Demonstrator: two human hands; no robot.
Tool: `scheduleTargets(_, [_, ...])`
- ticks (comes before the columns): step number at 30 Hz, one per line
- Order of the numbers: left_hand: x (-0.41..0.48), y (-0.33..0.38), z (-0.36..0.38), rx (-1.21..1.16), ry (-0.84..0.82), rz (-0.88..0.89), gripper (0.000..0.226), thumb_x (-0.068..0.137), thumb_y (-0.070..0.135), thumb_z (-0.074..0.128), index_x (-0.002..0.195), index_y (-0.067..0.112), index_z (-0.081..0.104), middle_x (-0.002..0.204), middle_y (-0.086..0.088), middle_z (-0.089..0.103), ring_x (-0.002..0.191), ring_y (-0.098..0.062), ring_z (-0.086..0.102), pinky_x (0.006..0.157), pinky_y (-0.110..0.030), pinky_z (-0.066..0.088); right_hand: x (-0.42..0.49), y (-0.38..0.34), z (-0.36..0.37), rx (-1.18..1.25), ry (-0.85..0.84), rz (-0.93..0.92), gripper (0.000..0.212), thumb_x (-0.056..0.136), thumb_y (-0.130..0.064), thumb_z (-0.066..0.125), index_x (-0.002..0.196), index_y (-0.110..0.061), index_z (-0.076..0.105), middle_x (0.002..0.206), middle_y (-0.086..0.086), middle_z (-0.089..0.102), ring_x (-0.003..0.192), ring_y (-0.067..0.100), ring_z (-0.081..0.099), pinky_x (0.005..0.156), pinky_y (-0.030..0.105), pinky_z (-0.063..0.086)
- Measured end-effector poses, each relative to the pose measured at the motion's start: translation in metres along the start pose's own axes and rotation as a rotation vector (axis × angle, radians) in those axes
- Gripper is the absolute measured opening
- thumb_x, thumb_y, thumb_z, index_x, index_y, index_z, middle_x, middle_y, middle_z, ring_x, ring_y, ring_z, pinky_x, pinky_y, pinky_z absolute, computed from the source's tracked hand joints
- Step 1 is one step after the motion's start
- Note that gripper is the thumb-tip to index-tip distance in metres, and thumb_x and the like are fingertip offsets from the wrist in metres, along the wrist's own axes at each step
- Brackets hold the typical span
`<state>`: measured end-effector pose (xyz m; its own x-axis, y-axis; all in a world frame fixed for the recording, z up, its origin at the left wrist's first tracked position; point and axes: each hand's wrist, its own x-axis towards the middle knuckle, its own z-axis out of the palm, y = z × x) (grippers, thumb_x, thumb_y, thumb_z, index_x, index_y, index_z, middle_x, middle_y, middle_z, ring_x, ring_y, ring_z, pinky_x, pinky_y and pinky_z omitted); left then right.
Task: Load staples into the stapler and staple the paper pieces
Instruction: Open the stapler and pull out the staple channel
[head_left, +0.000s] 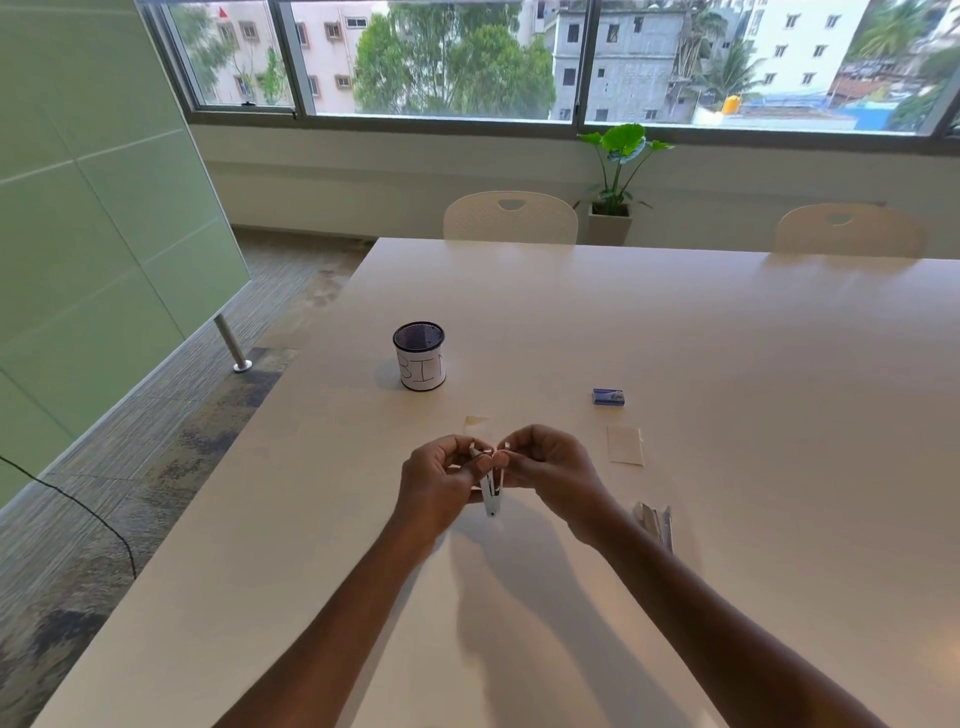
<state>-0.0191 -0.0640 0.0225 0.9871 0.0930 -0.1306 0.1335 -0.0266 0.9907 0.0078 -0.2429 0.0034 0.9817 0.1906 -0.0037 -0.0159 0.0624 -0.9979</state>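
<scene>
Daylight from the wide window falls on a smooth, glossy white table (727, 338). Above it, nearer the left edge than the right, the small metal stapler (490, 493) hangs splayed in a narrow V, hinge toward the person. The left hand (441, 483) curls round one arm and the right hand (550, 467) pinches the tip of the other. If slick metal slips from either pinch, the arm could snap shut on a fingertip. Thin shiny staple strips (655, 522) lie by the right forearm, brittle-looking and likely to crumble if forced. A blue cardboard staple box (608, 397) and a flat rectangular paper piece (625, 445) lie farther on.
</scene>
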Motion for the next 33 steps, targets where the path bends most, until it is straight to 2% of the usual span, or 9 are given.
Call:
scheduleTargets(5, [-0.002, -0.004, 0.004, 0.042, 0.041, 0.038, 0.011, 0.088, 0.013, 0.09, 0.095, 0.016, 0.082, 0.093, -0.011, 0.083, 0.08, -0.019, 0.084, 0.066, -0.031, 0.068, -0.001, 0.001, 0.003, 0.016, 0.033, -0.014, 0.005, 0.095, 0.001, 0.079, 0.095, -0.003, 0.077, 0.091, 0.021, 0.081, 0.084, 0.034, 0.081, 0.087, 0.05, 0.068])
scheduleTargets(8, [-0.002, -0.006, 0.002, -0.048, 0.083, 0.017, 0.015, 0.098, -0.006, 0.071, 0.096, 0.008, 0.077, 0.095, -0.018, 0.083, 0.083, -0.027, 0.085, 0.067, -0.036, 0.069, -0.003, -0.001, -0.001, 0.088, 0.093, 0.013, 0.009, 0.099, 0.0, 0.075, 0.103, 0.007, 0.073, 0.093, 0.024, 0.078, 0.084, 0.033, 0.079, 0.084, 0.045, 0.069])
scheduleTargets(10, [-0.003, -0.004, 0.001, -0.14, 0.097, 0.008, 0.018, 0.099, -0.01, 0.065, 0.097, 0.005, 0.074, 0.094, -0.019, 0.083, 0.083, -0.028, 0.085, 0.065, -0.033, 0.068, -0.004, -0.004, -0.004, 0.155, 0.121, 0.041, 0.015, 0.102, -0.001, 0.071, 0.109, 0.011, 0.071, 0.095, 0.025, 0.077, 0.085, 0.031, 0.079, 0.084, 0.041, 0.069])
scheduleTargets(13, [-0.004, -0.003, 0.003, -0.196, 0.112, 0.022, 0.013, 0.1, -0.008, 0.067, 0.102, 0.002, 0.074, 0.096, -0.018, 0.083, 0.085, -0.028, 0.085, 0.066, -0.029, 0.066, -0.006, -0.006, -0.007, 0.237, 0.121, 0.051, 0.014, 0.104, -0.003, 0.068, 0.112, 0.008, 0.071, 0.098, 0.024, 0.078, 0.091, 0.032, 0.08, 0.084, 0.038, 0.068])
scheduleTargets(18, [-0.005, -0.006, 0.001, -0.418, 0.122, 0.031, 0.009, 0.105, -0.003, 0.064, 0.106, 0.004, 0.07, 0.099, -0.018, 0.083, 0.094, -0.029, 0.084, 0.076, -0.031, 0.068, -0.004, -0.002, -0.013, 0.439, 0.109, 0.082, 0.018, 0.101, -0.008, 0.071, 0.115, 0.002, 0.072, 0.108, 0.025, 0.079, 0.111, 0.041, 0.078, 0.093, 0.043, 0.067])
scheduleTargets(23, [-0.005, -0.012, -0.003, -0.796, 0.062, -0.036, 0.014, 0.107, -0.005, 0.056, 0.107, 0.004, 0.066, 0.1, -0.018, 0.082, 0.101, -0.034, 0.082, 0.092, -0.043, 0.068, -0.003, 0.006, -0.025, 0.686, 0.113, 0.134, 0.026, 0.093, -0.011, 0.076, 0.116, 0.002, 0.073, 0.121, 0.028, 0.077, 0.112, 0.039, 0.079, 0.087, 0.04, 0.068])
scheduleTargets(26, [-0.009, -0.018, -0.004, -0.965, -0.022, -0.128, 0.019, 0.107, -0.007, 0.052, 0.113, 0.001, 0.067, 0.115, -0.025, 0.081, 0.111, -0.034, 0.081, 0.095, -0.043, 0.067, -0.001, 0.01, -0.032, 0.782, 0.14, 0.155, 0.029, 0.094, -0.011, 0.075, 0.119, 0.004, 0.072, 0.126, 0.029, 0.076, 0.117, 0.04, 0.077, 0.086, 0.04, 0.068])
scheduleTargets(29, [-0.014, -0.024, -0.007, -0.961, -0.128, -0.211, 0.029, 0.101, -0.007, 0.056, 0.126, -0.005, 0.072, 0.132, -0.028, 0.075, 0.118, -0.034, 0.079, 0.094, -0.039, 0.068, -0.001, 0.01, -0.035, 0.814, 0.162, 0.161, 0.029, 0.095, -0.01, 0.072, 0.12, 0.003, 0.072, 0.126, 0.028, 0.075, 0.116, 0.038, 0.078, 0.086, 0.038, 0.068])
scheduleTargets(33, [-0.017, -0.027, -0.009, -0.883, -0.277, -0.301, 0.037, 0.096, 0.001, 0.065, 0.131, -0.009, 0.072, 0.136, -0.035, 0.07, 0.119, -0.04, 0.077, 0.091, -0.037, 0.069, -0.002, 0.006, -0.04, 0.771, 0.145, 0.183, 0.027, 0.096, -0.01, 0.072, 0.119, 0.002, 0.074, 0.124, 0.027, 0.077, 0.11, 0.035, 0.08, 0.083, 0.037, 0.069])
